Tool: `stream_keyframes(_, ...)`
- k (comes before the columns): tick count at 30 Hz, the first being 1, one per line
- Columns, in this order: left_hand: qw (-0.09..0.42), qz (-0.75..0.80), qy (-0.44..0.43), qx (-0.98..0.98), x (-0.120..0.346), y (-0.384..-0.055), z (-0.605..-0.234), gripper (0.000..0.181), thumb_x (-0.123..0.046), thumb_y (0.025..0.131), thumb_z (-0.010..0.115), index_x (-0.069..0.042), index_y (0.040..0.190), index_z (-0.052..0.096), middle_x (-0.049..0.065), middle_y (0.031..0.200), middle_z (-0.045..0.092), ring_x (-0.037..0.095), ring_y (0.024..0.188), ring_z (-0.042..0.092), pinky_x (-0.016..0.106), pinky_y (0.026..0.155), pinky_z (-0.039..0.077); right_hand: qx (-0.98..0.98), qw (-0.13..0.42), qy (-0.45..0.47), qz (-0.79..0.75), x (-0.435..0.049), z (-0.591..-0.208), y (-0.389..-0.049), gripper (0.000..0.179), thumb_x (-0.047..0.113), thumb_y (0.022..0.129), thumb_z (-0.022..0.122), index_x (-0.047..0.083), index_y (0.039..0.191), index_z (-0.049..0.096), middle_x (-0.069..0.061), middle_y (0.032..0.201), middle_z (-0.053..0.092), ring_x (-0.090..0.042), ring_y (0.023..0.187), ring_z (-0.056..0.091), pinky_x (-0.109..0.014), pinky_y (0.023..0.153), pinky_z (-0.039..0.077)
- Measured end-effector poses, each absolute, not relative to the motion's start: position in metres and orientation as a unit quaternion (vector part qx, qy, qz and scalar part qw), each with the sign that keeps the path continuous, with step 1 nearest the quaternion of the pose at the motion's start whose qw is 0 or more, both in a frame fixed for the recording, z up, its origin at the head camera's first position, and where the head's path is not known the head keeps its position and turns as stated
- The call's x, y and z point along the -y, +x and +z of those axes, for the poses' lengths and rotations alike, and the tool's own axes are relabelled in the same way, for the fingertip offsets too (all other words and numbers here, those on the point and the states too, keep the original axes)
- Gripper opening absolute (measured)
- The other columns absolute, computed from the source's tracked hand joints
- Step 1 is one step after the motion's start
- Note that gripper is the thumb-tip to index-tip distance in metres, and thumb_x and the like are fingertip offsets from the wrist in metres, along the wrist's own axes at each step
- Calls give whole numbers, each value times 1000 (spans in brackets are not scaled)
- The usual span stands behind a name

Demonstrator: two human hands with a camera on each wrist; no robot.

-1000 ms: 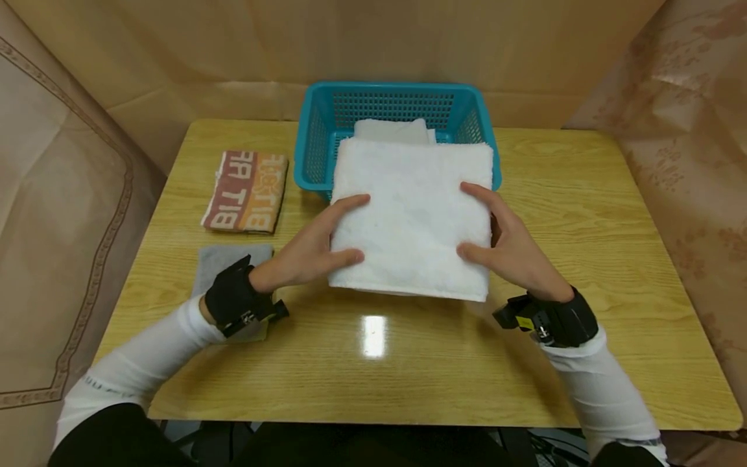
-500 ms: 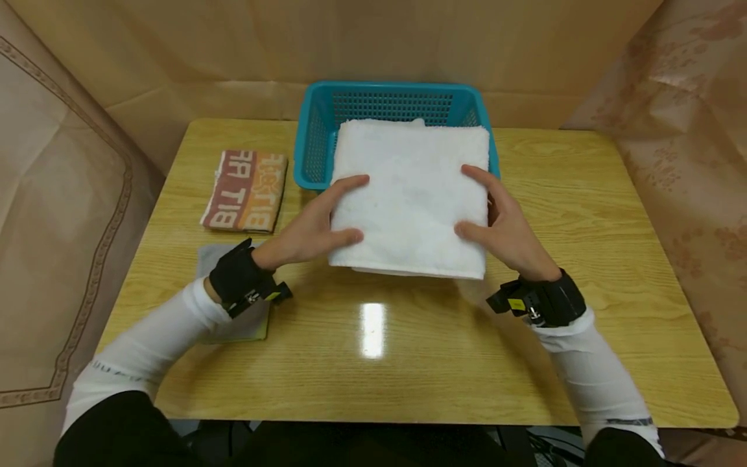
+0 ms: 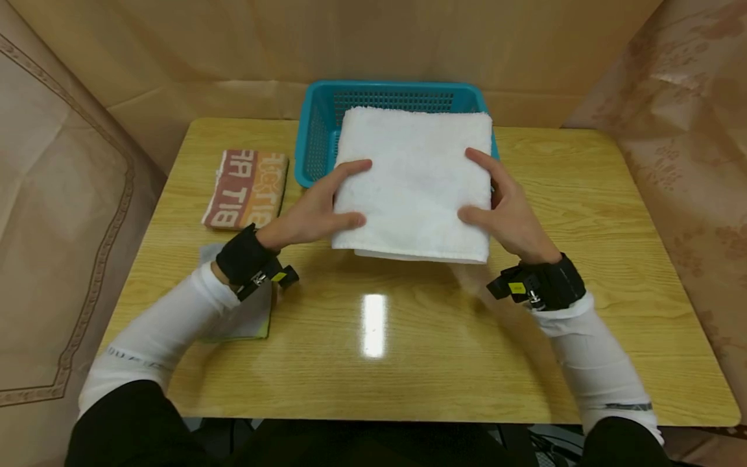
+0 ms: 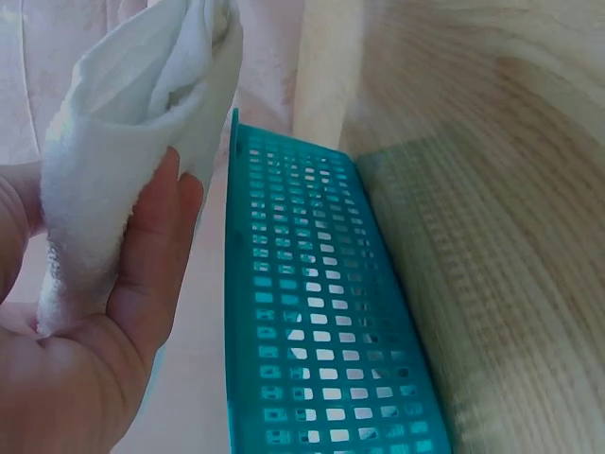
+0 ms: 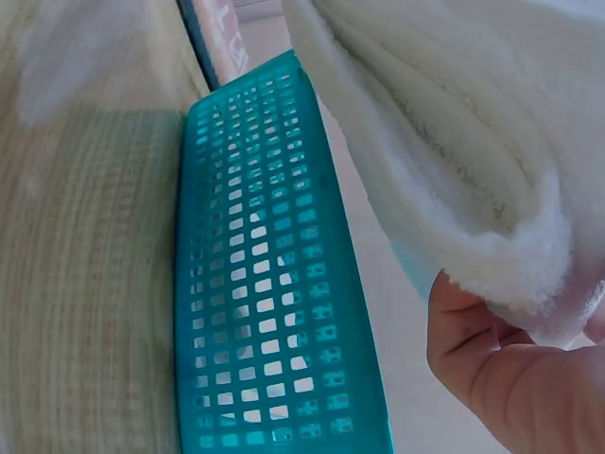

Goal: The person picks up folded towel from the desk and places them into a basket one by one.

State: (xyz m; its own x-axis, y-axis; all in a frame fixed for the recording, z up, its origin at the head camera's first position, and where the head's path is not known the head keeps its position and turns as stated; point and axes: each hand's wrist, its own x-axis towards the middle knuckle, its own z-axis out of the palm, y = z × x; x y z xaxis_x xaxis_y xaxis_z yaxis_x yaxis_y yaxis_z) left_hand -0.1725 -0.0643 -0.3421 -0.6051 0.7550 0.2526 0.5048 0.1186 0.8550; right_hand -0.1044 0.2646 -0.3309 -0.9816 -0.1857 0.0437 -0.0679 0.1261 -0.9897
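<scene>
A folded white towel (image 3: 414, 181) hangs above the near side of a teal plastic basket (image 3: 315, 130), covering most of its opening. My left hand (image 3: 321, 207) grips the towel's left edge, thumb on top and fingers underneath, as the left wrist view shows on the towel (image 4: 142, 123). At the opposite edge my right hand (image 3: 510, 211) holds it the same way. The right wrist view shows the towel's soft folded layers (image 5: 454, 161) above the rim of the basket (image 5: 265, 284). What lies in the basket is hidden under the towel in the head view.
Left of the basket lies a folded red and orange patterned towel (image 3: 245, 188) with lettering. A grey cloth (image 3: 242, 318) with a yellowish edge is nearer, partly under my left forearm. The wooden table (image 3: 373, 383) meets a draped cloth (image 3: 408, 39) behind the basket.
Both hands have carried the white towel away from me, farther over the basket. A pale cloth that showed inside the basket is now covered.
</scene>
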Motion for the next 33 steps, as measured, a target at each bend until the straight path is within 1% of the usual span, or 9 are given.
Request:
stream_keyframes(5, 120, 500, 423, -746, 64, -180, -341, 77, -4, 91, 71, -1, 155, 27, 13, 161, 27, 19, 150, 21, 31, 119, 20, -743, 47, -81, -663, -264, -329, -109, 84, -10, 88, 67, 26, 156, 32, -12, 144, 32, -29, 111, 51, -26, 80, 55)
stream_keyframes(9, 124, 499, 415, -751, 62, -189, -336, 77, -3, 91, 71, 0, 155, 27, 13, 161, 28, 20, 150, 21, 34, 119, 19, -745, 49, -76, -661, -265, -323, -117, 85, -10, 87, 67, 26, 156, 33, -11, 147, 28, -31, 115, 46, -25, 82, 54)
stream_keyframes(14, 127, 498, 409, -754, 59, -199, -333, 77, -4, 91, 71, -1, 154, 28, 11, 161, 27, 18, 150, 21, 33, 120, 19, -746, 45, -73, -660, -265, -318, -126, 86, -13, 85, 67, 25, 155, 33, -10, 150, 26, -31, 119, 41, -25, 85, 51)
stream_keyframes(21, 129, 507, 403, -751, 58, -208, -332, 78, -2, 90, 71, 0, 154, 28, 12, 161, 28, 18, 150, 20, 32, 120, 17, -761, 48, -58, -644, -265, -316, -138, 89, -14, 84, 65, 29, 155, 33, -10, 150, 26, -30, 122, 39, -27, 87, 48)
stream_keyframes(23, 128, 508, 399, -752, 57, -211, -332, 78, -2, 90, 72, 0, 154, 28, 11, 161, 28, 18, 150, 20, 31, 120, 18, -766, 50, -53, -639, -266, -315, -141, 89, -13, 85, 65, 30, 155, 32, -9, 152, 24, -30, 123, 37, -30, 91, 45)
stream_keyframes(27, 133, 506, 392, -757, 57, -216, -331, 78, -3, 91, 72, -1, 155, 27, 10, 162, 27, 16, 150, 20, 31, 119, 19, -772, 52, -47, -632, -265, -315, -148, 89, -12, 85, 65, 32, 155, 32, -8, 156, 20, -30, 126, 35, -41, 101, 39)
stream_keyframes(29, 133, 505, 390, -758, 57, -220, -332, 78, -5, 91, 71, -2, 155, 27, 9, 162, 26, 15, 150, 19, 31, 119, 19, -774, 52, -49, -629, -265, -314, -152, 89, -11, 85, 64, 33, 155, 32, -6, 158, 19, -29, 128, 34, -44, 104, 36)
stream_keyframes(31, 133, 505, 389, -759, 57, -223, -333, 78, -6, 92, 71, -3, 156, 26, 8, 162, 25, 14, 150, 19, 32, 119, 20, -775, 51, -54, -628, -265, -314, -156, 88, -11, 86, 63, 33, 156, 32, -5, 160, 17, -28, 130, 33, -42, 104, 36)
stream_keyframes(33, 136, 502, 385, -762, 57, -225, -332, 79, -7, 92, 71, -5, 157, 25, 6, 163, 25, 13, 150, 18, 32, 119, 20, -773, 51, -56, -630, -265, -314, -159, 86, -10, 87, 63, 34, 155, 34, -4, 160, 17, -28, 129, 33, -37, 100, 39)
